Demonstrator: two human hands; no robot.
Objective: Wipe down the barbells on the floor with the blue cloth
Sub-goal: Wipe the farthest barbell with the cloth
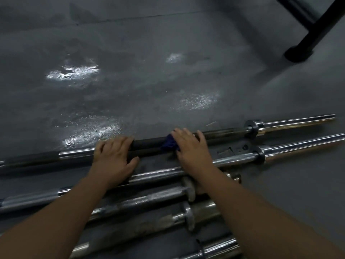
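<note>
Several steel barbells lie side by side on the grey floor. The farthest barbell has a dark middle section and a chrome sleeve at the right. My left hand grips that bar, fingers over the top and thumb underneath. To its right, my right hand wraps a crumpled blue cloth around the same bar. The cloth shows only at the left edge of the hand. A second barbell passes under both forearms.
More barbells with collars lie closer to me, under my arms. A black metal frame leg stands at the top right. The concrete floor beyond the bars shows pale shiny patches.
</note>
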